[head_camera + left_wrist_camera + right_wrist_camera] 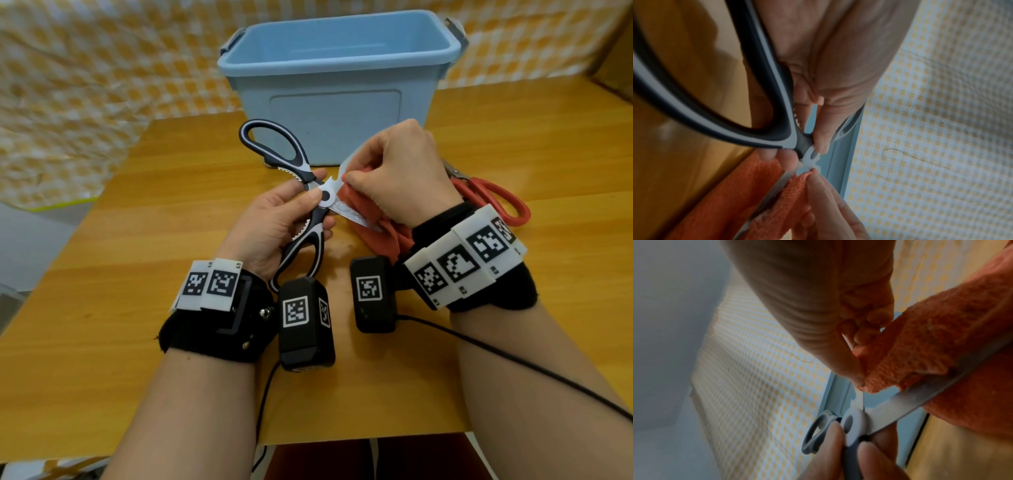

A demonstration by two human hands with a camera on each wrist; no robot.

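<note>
A: What is shown at left?
B: The left hand grips open black-and-white steel kitchen scissors at the pivot, above the wooden counter, near a pale-blue plastic bin.
A: At right?
B: The right hand pinches a folded orange terry cloth against one blade.

Wooden table, blue plastic bin standing at its back, red-handled scissors lying at right.

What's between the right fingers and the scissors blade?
An orange cloth, which the right hand pinches over the black-handled scissors; clearest in the right wrist view.
</note>
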